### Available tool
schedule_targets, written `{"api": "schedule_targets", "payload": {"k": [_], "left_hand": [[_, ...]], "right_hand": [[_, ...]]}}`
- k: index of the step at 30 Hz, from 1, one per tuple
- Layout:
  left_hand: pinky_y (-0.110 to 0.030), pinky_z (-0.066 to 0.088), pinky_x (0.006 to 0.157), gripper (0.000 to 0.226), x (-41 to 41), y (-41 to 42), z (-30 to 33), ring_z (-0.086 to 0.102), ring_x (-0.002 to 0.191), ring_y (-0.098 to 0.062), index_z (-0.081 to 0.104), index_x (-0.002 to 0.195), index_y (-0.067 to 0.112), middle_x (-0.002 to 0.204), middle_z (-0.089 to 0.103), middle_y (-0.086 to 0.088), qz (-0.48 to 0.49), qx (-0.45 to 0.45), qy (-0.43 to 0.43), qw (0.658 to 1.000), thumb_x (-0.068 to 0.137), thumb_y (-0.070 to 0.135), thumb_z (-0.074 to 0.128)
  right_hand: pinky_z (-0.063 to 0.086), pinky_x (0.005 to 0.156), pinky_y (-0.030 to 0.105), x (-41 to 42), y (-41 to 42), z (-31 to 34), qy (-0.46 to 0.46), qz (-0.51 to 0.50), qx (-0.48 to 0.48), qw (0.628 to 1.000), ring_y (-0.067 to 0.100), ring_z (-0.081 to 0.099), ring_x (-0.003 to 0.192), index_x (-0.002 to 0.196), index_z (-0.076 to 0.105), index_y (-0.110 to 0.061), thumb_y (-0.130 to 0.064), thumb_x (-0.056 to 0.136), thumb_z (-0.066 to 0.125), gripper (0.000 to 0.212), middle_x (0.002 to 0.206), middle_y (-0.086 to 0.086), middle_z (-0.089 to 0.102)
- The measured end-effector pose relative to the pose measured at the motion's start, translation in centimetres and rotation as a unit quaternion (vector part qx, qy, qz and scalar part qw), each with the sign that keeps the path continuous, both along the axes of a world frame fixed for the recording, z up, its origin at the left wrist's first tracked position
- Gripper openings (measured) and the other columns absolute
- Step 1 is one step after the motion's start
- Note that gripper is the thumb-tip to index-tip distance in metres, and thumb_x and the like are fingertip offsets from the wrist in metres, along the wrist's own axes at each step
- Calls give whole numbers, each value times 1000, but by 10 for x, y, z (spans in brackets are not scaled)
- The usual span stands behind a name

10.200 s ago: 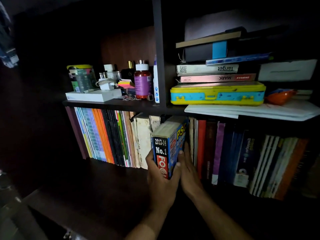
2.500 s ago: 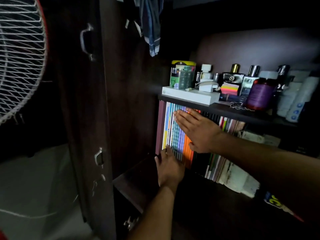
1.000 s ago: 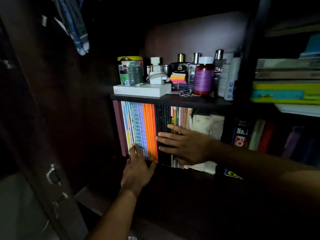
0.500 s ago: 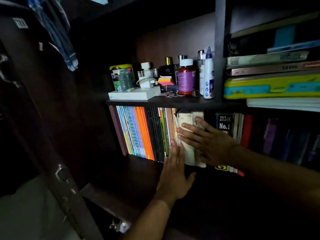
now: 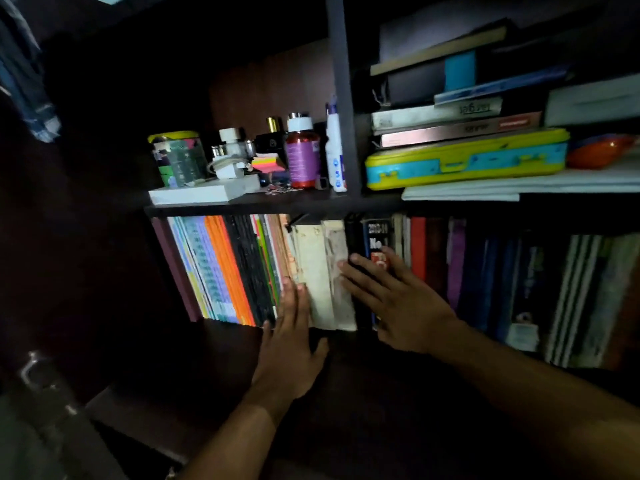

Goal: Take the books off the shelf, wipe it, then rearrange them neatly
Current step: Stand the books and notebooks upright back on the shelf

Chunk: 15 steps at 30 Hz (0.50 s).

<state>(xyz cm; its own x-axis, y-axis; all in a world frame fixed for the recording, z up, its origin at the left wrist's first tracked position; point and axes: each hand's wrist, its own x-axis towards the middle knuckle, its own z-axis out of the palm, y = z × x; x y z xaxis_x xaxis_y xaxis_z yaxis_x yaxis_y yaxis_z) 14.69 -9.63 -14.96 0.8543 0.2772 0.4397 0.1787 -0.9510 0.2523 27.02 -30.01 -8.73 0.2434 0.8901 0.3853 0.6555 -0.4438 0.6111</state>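
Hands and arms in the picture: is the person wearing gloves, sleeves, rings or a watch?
No. The left hand and right hand are bare, with no gloves. No ring shows on the fingers and no watch or band on either wrist. Both forearms are uncovered as far as the frame shows, so no sleeve is visible. The light is dim, though.

Dark books (image 5: 502,278) at right blurred (titles unreadable), row cut off

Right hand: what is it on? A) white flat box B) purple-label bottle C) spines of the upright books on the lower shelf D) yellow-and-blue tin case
C: the right hand lies flat, fingers straight, against the upright book spines, below the upper shelf.
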Motion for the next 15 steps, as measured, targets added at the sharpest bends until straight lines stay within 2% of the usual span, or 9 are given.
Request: {"api": "schedule_targets", "payload": {"k": [2,5,8,11,13,15], "left_hand": [[-58,25,120,101,0,1,-1,-13,156,-13,-18,160,31,160,-39,16,-2,-1,-8,1000,96,47,58],[-56,26,119,100,-1,0,-1,-12,156,-12,-15,161,30,160,-39,17,3,12,-6,1000,96,46,59],[-58,25,120,98,-2,-2,2,-9,157,-17,-9,163,27,166,-31,8,10,46,-17,999,94,42,60],[-58,29,118,97,-3,-4,3,6,158,-27,0,164,25,171,-12,-5,20,120,-53,991,89,38,60],[-57,31,117,94,-2,-9,3,12,157,-28,7,164,24,171,0,-8,-12,160,-78,984,85,34,58],[-58,31,118,94,-2,-10,5,10,157,-27,11,164,21,171,3,-9,-74,206,-80,972,83,25,57]], "right_hand": [[-6,122,62,4,3,0,-6,-1,-2,1000,31,-6,157,162,15,-9,-58,77,59,107,170,12,-1],[-7,121,63,-16,7,3,14,5,21,1000,32,-3,157,160,24,-9,-58,72,61,107,170,14,4],[3,121,66,-47,-19,-5,45,14,123,991,33,5,157,157,32,-6,-50,75,58,96,168,18,13],[10,119,67,-50,-65,-27,58,-22,194,979,30,2,157,159,24,-4,-43,75,58,98,169,16,8],[10,121,65,-34,-92,-38,95,-75,187,975,26,-3,157,161,13,-5,-49,75,60,107,170,13,0],[7,121,65,-23,-93,-42,130,-93,169,973,24,-11,157,161,2,-6,-58,76,57,114,170,12,-10]]}}
